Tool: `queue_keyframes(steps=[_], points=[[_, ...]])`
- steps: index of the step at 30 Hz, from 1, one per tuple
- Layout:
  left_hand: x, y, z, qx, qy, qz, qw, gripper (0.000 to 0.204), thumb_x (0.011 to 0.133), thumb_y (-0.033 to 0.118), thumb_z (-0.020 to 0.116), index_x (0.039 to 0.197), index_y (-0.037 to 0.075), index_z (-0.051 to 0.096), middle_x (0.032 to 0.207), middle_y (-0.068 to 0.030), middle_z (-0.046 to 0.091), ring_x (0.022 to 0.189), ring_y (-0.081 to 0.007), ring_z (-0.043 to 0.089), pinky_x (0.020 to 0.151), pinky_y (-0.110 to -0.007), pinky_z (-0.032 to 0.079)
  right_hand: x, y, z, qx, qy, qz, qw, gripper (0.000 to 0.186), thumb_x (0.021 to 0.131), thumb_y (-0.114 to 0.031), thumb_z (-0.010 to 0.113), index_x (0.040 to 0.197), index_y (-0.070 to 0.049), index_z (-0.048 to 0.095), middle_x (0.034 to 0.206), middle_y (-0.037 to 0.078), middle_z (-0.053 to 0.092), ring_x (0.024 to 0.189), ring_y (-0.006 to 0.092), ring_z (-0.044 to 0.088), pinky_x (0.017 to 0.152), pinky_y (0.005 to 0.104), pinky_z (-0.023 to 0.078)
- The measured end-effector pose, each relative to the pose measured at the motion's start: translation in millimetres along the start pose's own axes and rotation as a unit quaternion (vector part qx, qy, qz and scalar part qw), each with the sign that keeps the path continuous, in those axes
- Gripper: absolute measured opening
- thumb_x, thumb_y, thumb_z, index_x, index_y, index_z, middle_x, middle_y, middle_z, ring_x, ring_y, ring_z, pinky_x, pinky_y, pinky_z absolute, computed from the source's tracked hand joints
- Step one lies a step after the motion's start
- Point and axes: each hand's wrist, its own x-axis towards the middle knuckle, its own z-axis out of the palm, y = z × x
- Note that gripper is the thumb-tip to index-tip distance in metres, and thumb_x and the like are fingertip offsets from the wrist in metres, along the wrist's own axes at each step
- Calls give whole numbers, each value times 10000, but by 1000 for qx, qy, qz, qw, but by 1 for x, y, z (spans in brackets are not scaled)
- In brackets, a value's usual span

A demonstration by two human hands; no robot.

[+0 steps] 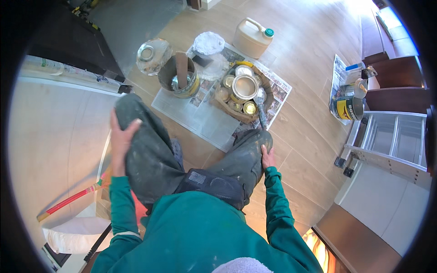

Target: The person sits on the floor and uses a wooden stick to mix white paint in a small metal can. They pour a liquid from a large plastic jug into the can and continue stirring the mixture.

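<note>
Trousers (pixel 150 154) with pale smears lie under both our hands. Our left hand (pixel 122 136) rests on the left knee, thumb spread away from its fingers; our right hand (pixel 268 157) rests at the outer side of the right knee, and we cannot tell how its partly hidden fingers stand. We see nothing held in either. To hold this pose well, we should load both knees evenly and mind the near corner of the newspaper (pixel 195 120), which lies between our legs.

Just beyond the right knee, a brush (pixel 261 101) rests on the right rim of the tray (pixel 241 117), towards the newspaper's right edge. Its long axis runs roughly away from us, handle pointing at that knee, bristles away; we judge that a careless knee could knock it, and that the handle is the clean end to take. Beside it, an open tin (pixel 246 86) with cream-coloured contents stands among smaller ones.

At the newspaper's left edge, a bucket (pixel 190 88) holds a wooden stick (pixel 182 68). Farther off, by the far edge, stands a beige jug (pixel 250 40).
</note>
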Motion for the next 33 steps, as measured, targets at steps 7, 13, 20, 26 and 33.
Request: queue_keyframes(steps=[7,13,20,26,33], points=[[11,-28,36,37,-117,-82,989,955,781,356,810,1520,-32,347,1440,-300,499,1326,-397,521,1119,-440,409,32,13,-24,61,-109,-21,992,932,895,-709,558,1419,61,529,1290,290,651,1228,416,615,1047,430,453],[60,-36,48,251,-122,145,949,885,787,281,785,1483,-76,372,1452,-297,504,1269,-394,584,1080,-431,461,-1,-11,-8,44,14,-31,998,854,905,-628,631,1396,67,555,1282,265,672,1210,331,648,1038,376,467],[181,-77,125,-179,-287,-228,913,711,861,356,759,1418,-1,500,1429,-219,533,1031,-334,696,782,-410,612,-25,7,20,137,114,-48,983,740,924,-550,662,1355,48,601,1314,265,654,1237,323,636,1064,363,450],[177,-108,182,-244,-306,-302,869,589,953,284,634,1414,-59,499,1359,-347,546,1024,-474,700,829,-523,610,-40,42,24,303,127,-29,944,527,935,-336,733,1330,3,647,1186,160,711,1063,248,696,771,364,580],[156,-93,187,-281,-238,-289,884,392,934,57,561,1218,-212,536,1076,-289,687,857,-427,749,657,-477,658,-67,-55,-29,198,265,-149,932,356,959,-228,688,1231,2,679,1000,94,740,810,162,720,649,280,549]])
